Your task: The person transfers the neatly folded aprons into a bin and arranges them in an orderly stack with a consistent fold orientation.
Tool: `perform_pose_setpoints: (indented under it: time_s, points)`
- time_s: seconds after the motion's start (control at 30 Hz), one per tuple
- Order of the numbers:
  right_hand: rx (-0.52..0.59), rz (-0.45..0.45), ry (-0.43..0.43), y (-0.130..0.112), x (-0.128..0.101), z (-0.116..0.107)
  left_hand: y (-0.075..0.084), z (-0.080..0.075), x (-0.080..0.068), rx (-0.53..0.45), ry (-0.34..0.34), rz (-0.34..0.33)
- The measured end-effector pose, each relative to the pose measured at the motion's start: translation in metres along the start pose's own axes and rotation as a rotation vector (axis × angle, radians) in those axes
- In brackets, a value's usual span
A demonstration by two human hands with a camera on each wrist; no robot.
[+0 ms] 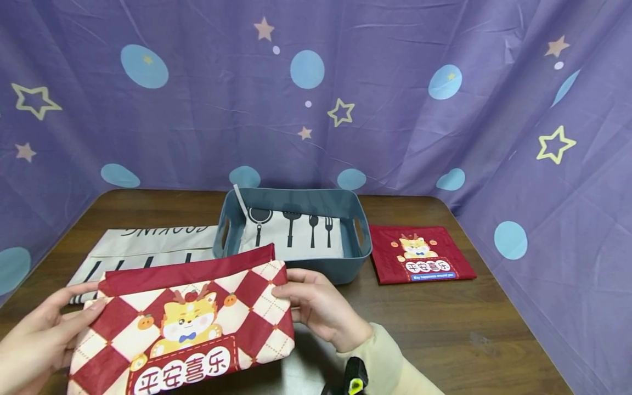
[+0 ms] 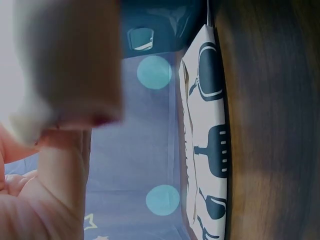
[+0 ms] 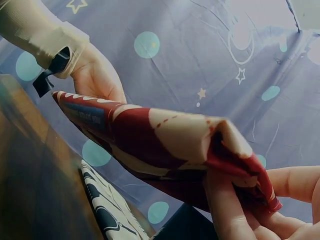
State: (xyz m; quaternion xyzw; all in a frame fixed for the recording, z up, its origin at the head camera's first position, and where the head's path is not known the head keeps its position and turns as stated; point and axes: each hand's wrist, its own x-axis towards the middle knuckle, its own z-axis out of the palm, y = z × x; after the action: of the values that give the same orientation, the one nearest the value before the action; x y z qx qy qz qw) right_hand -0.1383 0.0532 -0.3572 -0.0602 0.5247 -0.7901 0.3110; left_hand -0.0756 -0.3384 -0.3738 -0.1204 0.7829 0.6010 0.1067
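I hold a folded red-and-cream checked bag [image 1: 197, 323] with a cartoon dragon above the table's near edge. My left hand [image 1: 74, 318] grips its left end, thumb on the front. My right hand [image 1: 296, 299] pinches its right end; in the right wrist view the fingers [image 3: 225, 210] clamp the bag's corner [image 3: 165, 140], and the left hand [image 3: 95, 75] holds the far end. The left wrist view is mostly blurred by my left hand [image 2: 45, 190].
A blue-grey plastic basket [image 1: 321, 269] stands behind the bag, with a white utensil-print cloth [image 1: 296, 236] lying in it. A second white printed cloth [image 1: 148, 247] lies flat at the left [image 2: 210, 130]. A folded red dragon bag [image 1: 419, 255] lies right of the basket. Purple starred curtains surround the wooden table [image 1: 444, 329].
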Motion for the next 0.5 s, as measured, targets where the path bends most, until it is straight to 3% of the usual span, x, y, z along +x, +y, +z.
perform_pose_setpoints:
  time_s: [0.3,0.5]
  points:
    - [-0.037,-0.024,0.004,-0.0053,-0.0018,-0.0047,0.0002,0.0073,-0.0005,-0.095,-0.017,0.033]
    - [-0.045,-0.019,0.026,-0.0075,-0.0023,-0.0091,0.0035,0.0113,-0.0008,-0.100,-0.032,0.033]
